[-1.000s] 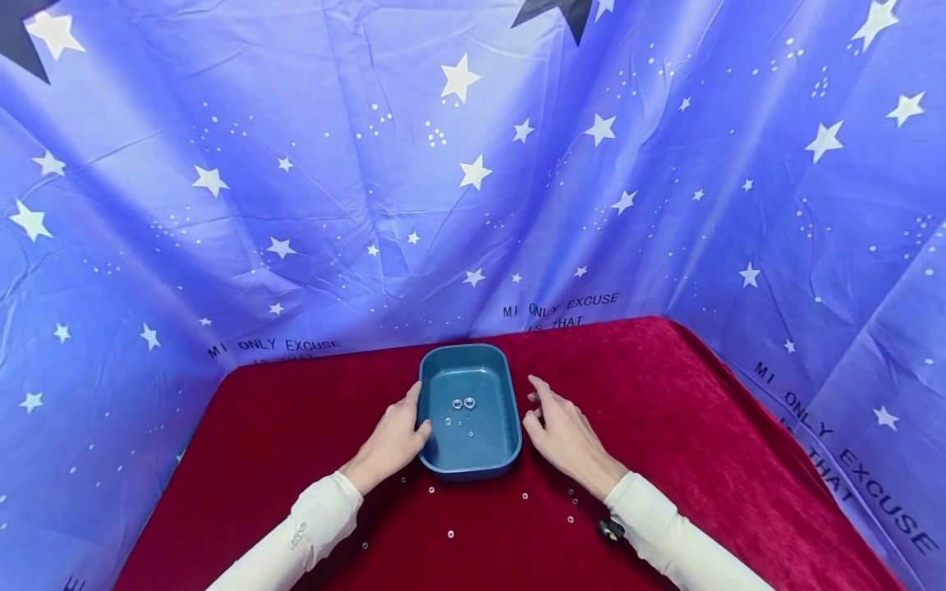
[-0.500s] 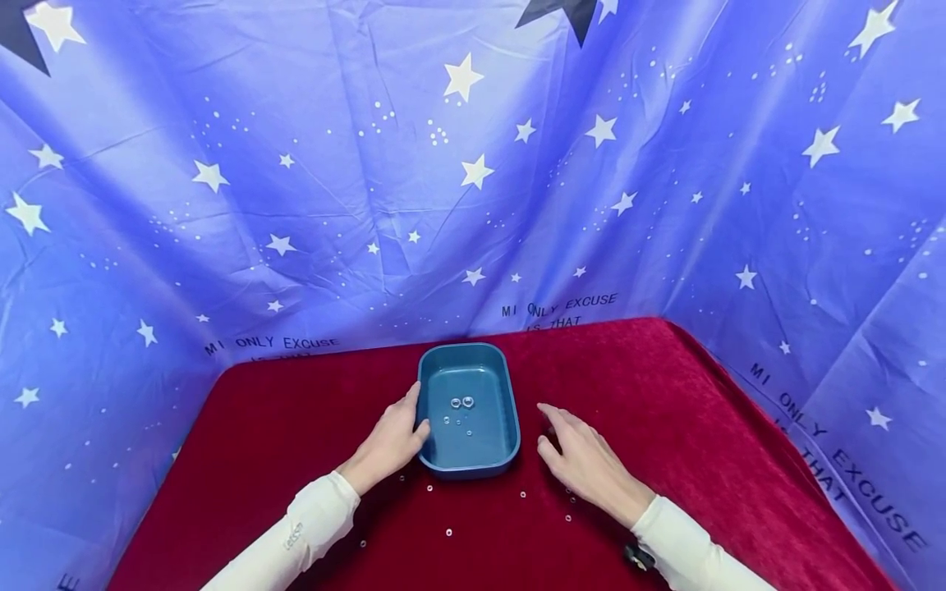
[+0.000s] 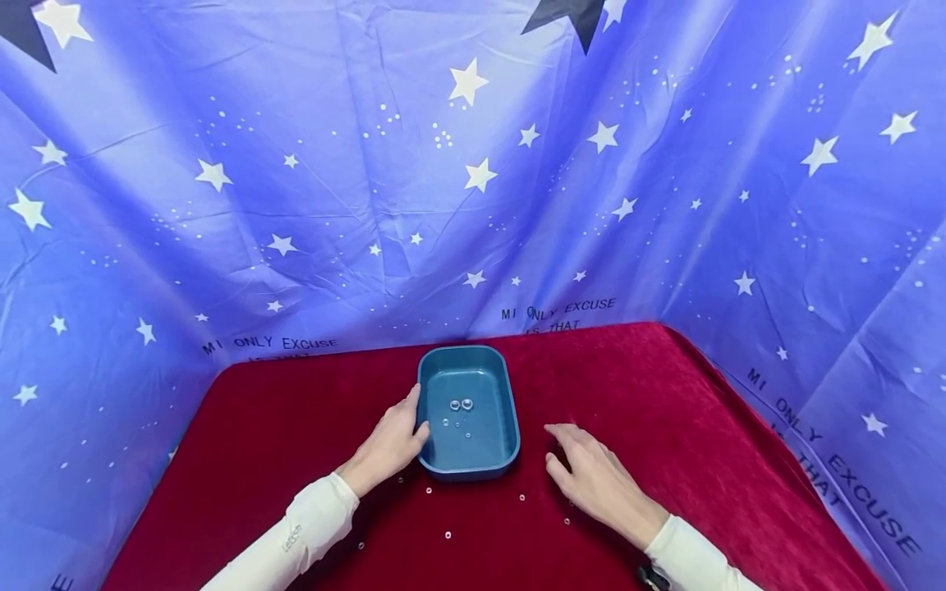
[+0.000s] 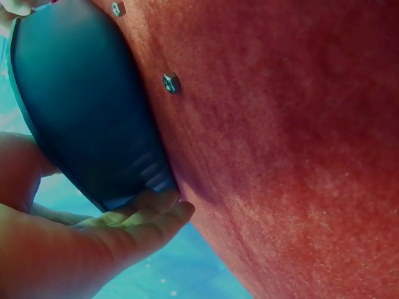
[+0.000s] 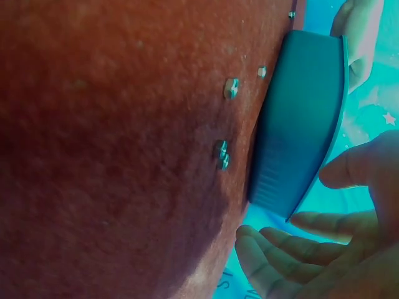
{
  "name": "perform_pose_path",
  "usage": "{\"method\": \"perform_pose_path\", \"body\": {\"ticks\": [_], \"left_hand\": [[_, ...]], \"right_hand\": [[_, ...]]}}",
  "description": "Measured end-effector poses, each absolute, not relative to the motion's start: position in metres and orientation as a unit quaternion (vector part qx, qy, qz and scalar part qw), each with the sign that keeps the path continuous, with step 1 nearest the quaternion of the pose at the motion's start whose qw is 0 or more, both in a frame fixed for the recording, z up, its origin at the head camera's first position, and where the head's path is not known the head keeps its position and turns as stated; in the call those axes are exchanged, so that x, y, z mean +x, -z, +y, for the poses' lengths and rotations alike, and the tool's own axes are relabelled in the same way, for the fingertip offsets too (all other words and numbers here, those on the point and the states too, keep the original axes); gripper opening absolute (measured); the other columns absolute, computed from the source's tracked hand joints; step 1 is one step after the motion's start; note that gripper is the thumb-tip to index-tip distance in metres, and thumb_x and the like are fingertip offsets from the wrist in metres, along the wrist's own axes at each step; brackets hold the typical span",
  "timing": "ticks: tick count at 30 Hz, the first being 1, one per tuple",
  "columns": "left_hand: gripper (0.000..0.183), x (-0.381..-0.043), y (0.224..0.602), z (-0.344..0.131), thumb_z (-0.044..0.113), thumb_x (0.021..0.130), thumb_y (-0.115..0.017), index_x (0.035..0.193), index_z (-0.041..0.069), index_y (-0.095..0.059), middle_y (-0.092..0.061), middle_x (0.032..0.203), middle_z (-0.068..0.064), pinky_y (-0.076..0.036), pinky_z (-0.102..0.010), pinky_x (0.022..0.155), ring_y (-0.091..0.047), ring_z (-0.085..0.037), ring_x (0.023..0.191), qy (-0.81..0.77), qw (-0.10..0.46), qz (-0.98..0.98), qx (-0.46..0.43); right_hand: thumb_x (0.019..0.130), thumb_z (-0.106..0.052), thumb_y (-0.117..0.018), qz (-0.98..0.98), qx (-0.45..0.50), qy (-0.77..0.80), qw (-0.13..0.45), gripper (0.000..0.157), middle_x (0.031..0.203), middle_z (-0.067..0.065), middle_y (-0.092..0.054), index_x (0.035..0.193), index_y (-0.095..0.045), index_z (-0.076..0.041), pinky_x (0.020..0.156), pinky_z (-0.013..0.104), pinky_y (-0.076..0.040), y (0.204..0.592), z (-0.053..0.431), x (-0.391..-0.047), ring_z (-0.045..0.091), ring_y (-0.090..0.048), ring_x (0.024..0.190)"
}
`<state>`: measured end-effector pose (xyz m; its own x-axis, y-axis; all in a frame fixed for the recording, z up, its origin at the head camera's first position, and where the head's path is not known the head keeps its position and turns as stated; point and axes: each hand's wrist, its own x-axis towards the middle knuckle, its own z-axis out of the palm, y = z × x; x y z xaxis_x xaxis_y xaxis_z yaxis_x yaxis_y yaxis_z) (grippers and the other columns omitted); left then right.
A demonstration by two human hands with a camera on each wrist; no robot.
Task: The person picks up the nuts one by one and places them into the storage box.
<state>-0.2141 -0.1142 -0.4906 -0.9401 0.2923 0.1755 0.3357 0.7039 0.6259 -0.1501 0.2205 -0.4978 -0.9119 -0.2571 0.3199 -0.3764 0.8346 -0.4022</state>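
A blue rectangular container (image 3: 470, 474) stands upright on the red cloth. Two larger metal nuts, one of them this nut (image 3: 467, 405), lie in it with several tiny ones. My left hand (image 3: 388, 442) holds its left side, thumb at the rim and fingers along the outer wall. To the right of the container, apart from it, my right hand (image 3: 602, 484) hovers over the cloth with relaxed, spread fingers and nothing in them. Several small hex nuts lie loose on the cloth, among them one nut (image 4: 171, 83) in the left wrist view and another nut (image 5: 231, 88) in the right wrist view.
Red velvet cloth (image 3: 296, 419) covers the table. Behind it and at both sides hangs a blue curtain (image 3: 369, 180) with white stars. A loose nut (image 3: 447, 535) lies between the forearms, and another nut (image 3: 567, 521) is close to the right hand.
My right hand has drawn back from the container's right side, toward me and to the right. The left hand and the container have stayed in place.
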Motion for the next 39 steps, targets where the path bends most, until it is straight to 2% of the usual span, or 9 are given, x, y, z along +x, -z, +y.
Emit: {"method": "perform_pose_path", "body": {"ticks": [6, 20, 29, 33, 39], "left_hand": [[0.070, -0.213, 0.491, -0.113, 0.002, 0.106, -0.065, 0.162, -0.020, -0.030, -0.052, 0.157, -0.037, -0.051, -0.057, 0.113, -0.061, -0.045, 0.141, 0.344, 0.030, -0.923, -0.169], [0.070, -0.212, 0.491, -0.113, 0.003, 0.105, -0.066, 0.162, -0.020, -0.031, -0.054, 0.156, -0.036, -0.051, -0.057, 0.114, -0.061, -0.045, 0.141, 0.345, 0.031, -0.923, -0.165], [0.071, -0.212, 0.495, -0.115, 0.003, 0.105, -0.066, 0.163, -0.018, -0.031, -0.053, 0.158, -0.035, -0.050, -0.056, 0.115, -0.059, -0.044, 0.143, 0.351, 0.029, -0.923, -0.157], [0.071, -0.211, 0.495, -0.115, 0.003, 0.106, -0.066, 0.164, -0.017, -0.030, -0.053, 0.158, -0.034, -0.051, -0.057, 0.114, -0.059, -0.045, 0.143, 0.356, 0.022, -0.921, -0.157], [0.071, -0.212, 0.495, -0.115, 0.003, 0.106, -0.066, 0.164, -0.017, -0.030, -0.053, 0.158, -0.034, -0.051, -0.057, 0.114, -0.060, -0.044, 0.141, 0.354, 0.022, -0.922, -0.157]], "right_hand": [[0.097, -0.011, -0.076, -0.951, 0.183, -0.212, 0.132, 0.036, 0.133, 0.015, -0.073, 0.131, -0.075, 0.000, 0.106, 0.054, -0.057, 0.501, 0.224, -0.142, 0.036, -0.070, 0.128], [0.093, -0.010, -0.081, -0.953, 0.188, -0.183, 0.153, 0.033, 0.128, 0.011, -0.074, 0.125, -0.077, -0.002, 0.100, 0.050, -0.061, 0.509, 0.237, -0.129, 0.031, -0.072, 0.120], [0.092, -0.013, -0.085, -0.963, 0.190, -0.159, 0.110, 0.037, 0.131, 0.006, -0.072, 0.128, -0.077, -0.006, 0.098, 0.045, -0.063, 0.511, 0.240, -0.120, 0.025, -0.069, 0.122], [0.093, -0.014, -0.084, -0.964, 0.194, -0.150, 0.107, 0.035, 0.125, 0.000, -0.072, 0.126, -0.077, -0.010, 0.096, 0.043, -0.063, 0.511, 0.241, -0.116, 0.020, -0.068, 0.117], [0.090, -0.012, -0.085, -0.955, 0.225, -0.137, 0.133, 0.032, 0.115, -0.006, -0.070, 0.121, -0.077, -0.012, 0.086, 0.036, -0.063, 0.514, 0.245, -0.114, 0.015, -0.065, 0.106]]}}
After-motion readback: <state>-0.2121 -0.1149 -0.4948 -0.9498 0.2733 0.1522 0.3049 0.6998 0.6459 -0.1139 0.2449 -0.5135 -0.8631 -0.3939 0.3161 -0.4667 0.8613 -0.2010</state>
